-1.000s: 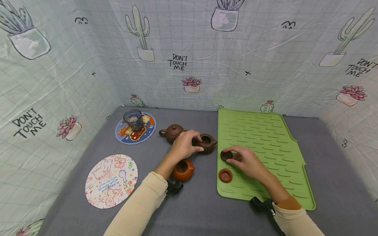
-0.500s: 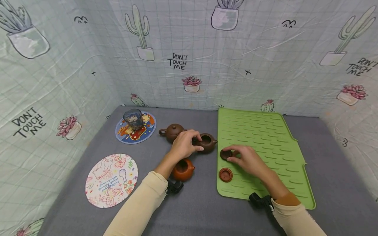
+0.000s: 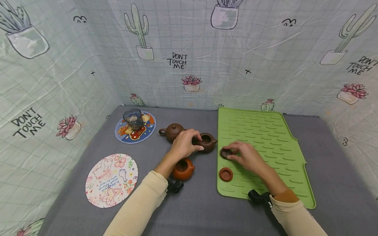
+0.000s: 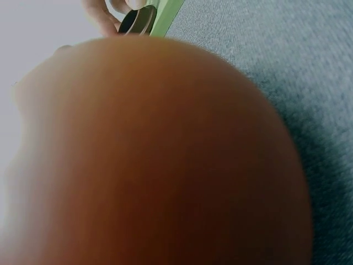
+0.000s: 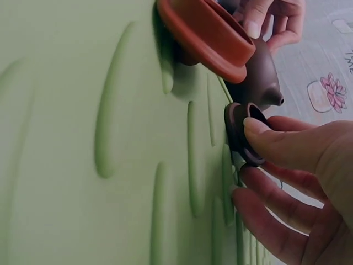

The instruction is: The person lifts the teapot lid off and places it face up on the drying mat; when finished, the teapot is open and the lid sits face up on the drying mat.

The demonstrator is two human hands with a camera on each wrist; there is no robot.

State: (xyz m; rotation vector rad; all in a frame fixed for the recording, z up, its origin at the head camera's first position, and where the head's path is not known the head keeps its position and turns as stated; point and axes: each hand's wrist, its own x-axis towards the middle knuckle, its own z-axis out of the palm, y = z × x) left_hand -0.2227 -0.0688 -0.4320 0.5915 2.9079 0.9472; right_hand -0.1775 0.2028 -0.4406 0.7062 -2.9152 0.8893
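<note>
Head view, with both wrist views. The left hand curls round the dark brown teapot, which stands lidless on the grey table just beside the left edge of the green mat, spout toward the mat; thumb and fingers wrap the pot's near and left sides. The right hand rests on the mat near its left edge and pinches the dark brown lid between thumb and fingertips; in the right wrist view the lid stands tilted on its edge against the ribbed mat, the thumb on its rim and the other fingers loosely curled below it. An orange-brown lid lies flat on the mat toward its near left corner, apart from the right hand. An orange teapot, also lidless, sits on the table beside the left forearm and fills the left wrist view as a blurred mass. A third, lidded brown teapot stands just behind the left hand. Toward the far left corner of the table a glass cup stands on a printed round coaster; a floral round mat lies near the left edge.
</note>
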